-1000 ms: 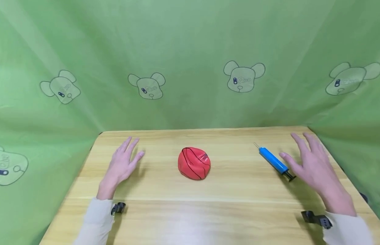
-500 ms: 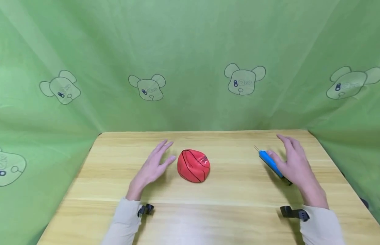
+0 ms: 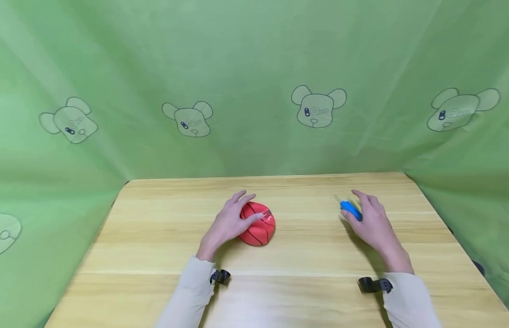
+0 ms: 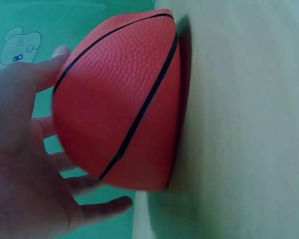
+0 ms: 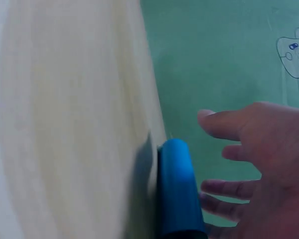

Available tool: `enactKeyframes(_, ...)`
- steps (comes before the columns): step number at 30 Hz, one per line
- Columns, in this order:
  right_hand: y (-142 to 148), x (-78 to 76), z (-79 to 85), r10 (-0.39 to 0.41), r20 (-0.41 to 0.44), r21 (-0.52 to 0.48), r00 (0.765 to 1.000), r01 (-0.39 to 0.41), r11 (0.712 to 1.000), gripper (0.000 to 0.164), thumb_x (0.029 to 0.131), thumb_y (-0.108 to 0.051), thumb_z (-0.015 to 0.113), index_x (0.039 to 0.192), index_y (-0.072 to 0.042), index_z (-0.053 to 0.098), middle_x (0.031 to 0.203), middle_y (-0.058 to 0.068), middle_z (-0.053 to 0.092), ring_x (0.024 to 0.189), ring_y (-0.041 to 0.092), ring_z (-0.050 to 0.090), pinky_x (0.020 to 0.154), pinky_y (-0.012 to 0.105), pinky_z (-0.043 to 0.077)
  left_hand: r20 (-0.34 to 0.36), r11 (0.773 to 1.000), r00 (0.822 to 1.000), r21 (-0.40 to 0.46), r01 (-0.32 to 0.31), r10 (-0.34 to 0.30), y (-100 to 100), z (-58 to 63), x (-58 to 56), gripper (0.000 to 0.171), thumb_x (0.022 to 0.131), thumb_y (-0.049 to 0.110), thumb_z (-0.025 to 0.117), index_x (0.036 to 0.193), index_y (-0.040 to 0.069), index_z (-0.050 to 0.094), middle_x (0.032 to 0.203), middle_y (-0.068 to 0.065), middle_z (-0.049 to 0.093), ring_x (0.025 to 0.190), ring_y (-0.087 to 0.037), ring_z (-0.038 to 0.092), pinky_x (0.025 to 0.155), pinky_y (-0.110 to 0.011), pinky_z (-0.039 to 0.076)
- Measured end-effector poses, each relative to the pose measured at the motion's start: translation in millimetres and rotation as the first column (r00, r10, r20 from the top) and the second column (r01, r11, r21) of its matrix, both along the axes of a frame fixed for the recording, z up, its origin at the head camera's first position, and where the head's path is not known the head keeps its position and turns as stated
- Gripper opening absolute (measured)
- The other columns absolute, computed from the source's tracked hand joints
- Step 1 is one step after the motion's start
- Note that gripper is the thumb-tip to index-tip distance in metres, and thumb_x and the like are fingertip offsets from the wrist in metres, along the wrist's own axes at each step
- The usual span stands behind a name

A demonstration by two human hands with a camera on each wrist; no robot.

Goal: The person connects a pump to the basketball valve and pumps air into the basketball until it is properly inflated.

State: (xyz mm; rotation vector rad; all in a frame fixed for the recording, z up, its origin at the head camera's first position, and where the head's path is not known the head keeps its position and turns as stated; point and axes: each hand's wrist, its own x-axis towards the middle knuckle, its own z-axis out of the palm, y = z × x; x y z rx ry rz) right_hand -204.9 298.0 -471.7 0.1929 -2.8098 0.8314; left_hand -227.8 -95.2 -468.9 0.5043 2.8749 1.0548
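Note:
A partly deflated red rubber basketball (image 3: 258,234) with black lines lies dented on the table, left of its middle. My left hand (image 3: 227,223) hovers over the ball's left side, fingers spread and loosely bent; whether it touches the ball I cannot tell. In the left wrist view the thumb and fingers reach behind the ball (image 4: 119,99). To the right lies a blue ball pump (image 3: 350,210) with a thin needle at its far end. My right hand (image 3: 373,223) is above it, fingers relaxed and apart from the barrel (image 5: 178,191) in the right wrist view. The pump's handle end is hidden under that hand.
Both things lie on a light wooden table (image 3: 295,259). A green cloth (image 3: 254,54) printed with bear heads hangs behind it and at both sides. A black wrist camera (image 3: 221,276) is on the left sleeve, another black camera (image 3: 371,285) on the right.
My left hand has moved right, from the table's left part to over the ball. My right hand has moved left over the pump. Ball and pump lie where they were.

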Motion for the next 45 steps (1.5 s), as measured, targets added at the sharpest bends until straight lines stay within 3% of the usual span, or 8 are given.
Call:
enactKeyframes(8, -5, 1.2, -6.0, 0.003, 0.08, 0.046, 0.997, -0.007, 0.999, 0.068, 0.098, -0.017, 0.07, 0.152, 0.006, 0.035, 0.136, 0.042, 0.04, 0.117, 0.062, 0.042, 0.09, 0.072, 0.041, 0.077, 0.997, 0.997, -0.068, 0.036, -0.031, 11, -0.3, -3.1, 0.086, 0.08, 0.056, 0.084, 0.15, 0.015, 0.053, 0.149, -0.011, 0.047, 0.129, -0.032, 0.051, 0.096, -0.049, 0.052)
enactKeyframes(15, -2, -2.0, -8.6, 0.018, 0.109, 0.087, 0.994, -0.028, 0.996, 0.062, 0.097, -0.006, 0.065, 0.149, 0.011, 0.037, 0.13, 0.041, 0.045, 0.114, 0.06, 0.046, 0.094, 0.073, 0.04, -0.022, 0.999, 0.999, -0.016, 0.048, -0.048, 14, -6.3, 3.9, 0.093, 0.077, 0.038, 0.092, 0.153, 0.01, 0.047, 0.134, -0.011, 0.05, 0.12, -0.028, 0.05, 0.097, -0.04, 0.051)
enactKeyframes(19, -2, -3.5, -10.8, 0.022, 0.089, 0.105, 0.996, -0.032, 0.994, 0.059, 0.094, 0.001, 0.064, 0.147, 0.012, 0.04, 0.125, 0.041, 0.048, 0.11, 0.059, 0.049, 0.094, 0.072, 0.041, -0.081, 1.0, 0.997, 0.016, 0.017, -0.015, 13, -8.5, 9.1, 0.075, 0.078, 0.022, 0.092, 0.143, 0.008, 0.057, 0.127, -0.011, 0.049, 0.118, -0.029, 0.049, 0.097, -0.042, 0.05)
enactKeyframes(24, -4, -2.7, -10.0, 0.019, 0.106, 0.106, 0.994, -0.03, 0.994, 0.058, 0.093, 0.003, 0.064, 0.146, 0.012, 0.042, 0.124, 0.041, 0.049, 0.11, 0.058, 0.05, 0.093, 0.072, 0.042, -0.074, 0.999, 0.997, 0.033, -0.024, 0.026, 11, -7.6, 13.5, 0.052, 0.08, 0.009, 0.088, 0.126, 0.014, 0.064, 0.129, -0.012, 0.053, 0.116, -0.033, 0.055, 0.095, -0.046, 0.052)
enactKeyframes(31, -5, -1.8, -8.8, 0.03, 0.129, 0.103, 0.991, -0.044, 0.994, 0.057, 0.094, 0.003, 0.064, 0.146, 0.011, 0.043, 0.124, 0.041, 0.05, 0.111, 0.058, 0.051, 0.094, 0.071, 0.042, -0.056, 0.992, 0.997, 0.111, -0.055, 0.062, 6, -9.7, 14.6, 0.052, 0.082, 0.001, 0.083, 0.128, 0.017, 0.066, 0.111, -0.006, 0.061, 0.099, -0.024, 0.061, 0.087, -0.042, 0.054)
enactKeyframes(39, -7, -2.3, -8.0, 0.054, 0.149, 0.094, 0.987, -0.069, 0.993, 0.056, 0.095, 0.001, 0.064, 0.146, 0.01, 0.043, 0.124, 0.04, 0.051, 0.113, 0.057, 0.052, 0.095, 0.071, 0.042, -0.155, 0.96, 0.979, 0.267, -0.085, 0.129, -3, -7.5, 12.8, 0.037, 0.079, 0.007, 0.089, 0.112, 0.014, 0.075, 0.106, -0.001, 0.067, 0.099, -0.019, 0.064, 0.092, -0.038, 0.053)
enactKeyframes(42, -8, -1.9, -6.7, 0.063, 0.153, 0.09, 0.986, -0.077, 0.993, 0.056, 0.096, 0.0, 0.063, 0.147, 0.009, 0.043, 0.125, 0.039, 0.051, 0.114, 0.056, 0.053, 0.096, 0.07, 0.042, -0.189, 0.954, 0.975, 0.293, -0.062, 0.121, -7, -2.5, 13.3, 0.04, 0.078, 0.005, 0.09, 0.112, 0.012, 0.072, 0.108, -0.002, 0.065, 0.098, -0.021, 0.063, 0.091, -0.04, 0.052)
enactKeyframes(45, -10, -0.3, -4.3, 0.066, 0.157, 0.084, 0.985, -0.08, 0.993, 0.056, 0.096, 0.0, 0.063, 0.147, 0.009, 0.042, 0.126, 0.039, 0.051, 0.115, 0.055, 0.053, 0.097, 0.069, 0.042, -0.17, 0.958, 0.981, 0.283, -0.04, 0.091, -10, 3.9, 14.6, 0.044, 0.08, 0.003, 0.087, 0.12, 0.011, 0.07, 0.116, -0.003, 0.063, 0.105, -0.023, 0.062, 0.095, -0.041, 0.051)
